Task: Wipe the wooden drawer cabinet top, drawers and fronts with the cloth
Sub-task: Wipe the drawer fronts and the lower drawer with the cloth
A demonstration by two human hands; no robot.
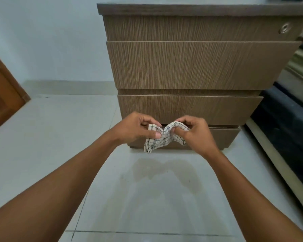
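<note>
Pale glossy floor tiles (59,137) are spreading out beneath both outstretched arms, reflecting them faintly. The left hand (136,128) and right hand (194,131) are pinching a checked cloth (162,137) between them, each gripping one bunched end, its loose corner dangling below. Just beyond the hands, the wooden drawer cabinet (196,65) is standing with its drawers slightly pulled out.

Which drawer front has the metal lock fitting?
The top drawer front, just beneath the cabinet top: a round metal lock sits near its right end. The three fronts below are plain.
</note>
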